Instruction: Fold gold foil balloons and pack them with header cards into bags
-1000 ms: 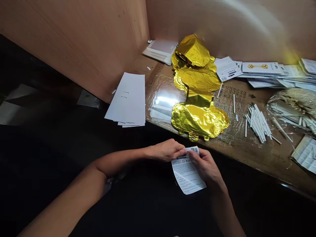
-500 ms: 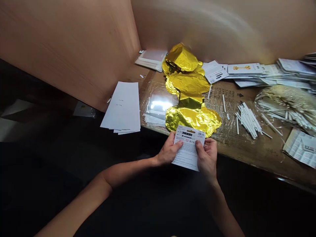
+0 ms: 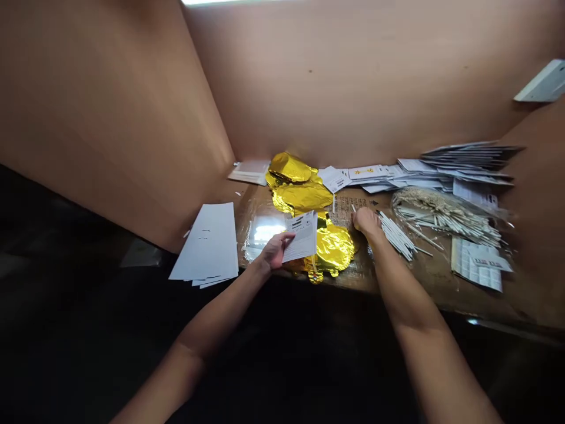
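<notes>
My left hand (image 3: 273, 250) grips a printed white card (image 3: 302, 236) above the near edge of the table, in front of a pile of gold foil balloons (image 3: 309, 206). My right hand (image 3: 366, 222) rests on the table (image 3: 424, 277) past the balloons, its fingers curled at a small white stick beside the loose heap of white sticks (image 3: 397, 235). Whether the stick is held is hard to make out.
A stack of white sheets (image 3: 207, 247) overhangs the table's left end. Clear sleeves (image 3: 263, 231) lie beside it. A bag of sticks (image 3: 445, 215), printed cards (image 3: 479, 262) and card stacks (image 3: 463, 162) fill the right. Wooden partition walls (image 3: 344, 88) close in the back and left.
My right hand let go of the card and reached to the sticks on the table. My left hand keeps the card and moved up left. The camera tilted upward.
</notes>
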